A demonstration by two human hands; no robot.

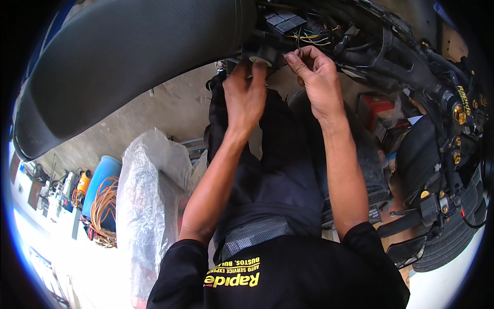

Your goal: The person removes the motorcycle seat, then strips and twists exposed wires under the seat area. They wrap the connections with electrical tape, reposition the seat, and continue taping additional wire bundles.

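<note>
At the far middle, just right of the long black seat (139,56), a black tape roll (268,53) is grasped by the left hand (244,98). Beside it, a thin dark strand (299,40) is pinched by the right hand (323,85), near exposed wires (311,37) on the far side; whether it is wire or tape cannot be told.

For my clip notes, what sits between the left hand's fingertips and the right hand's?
In the head view, a black roll with a pale core, held by the left hand, lies between it and the right hand.
</note>
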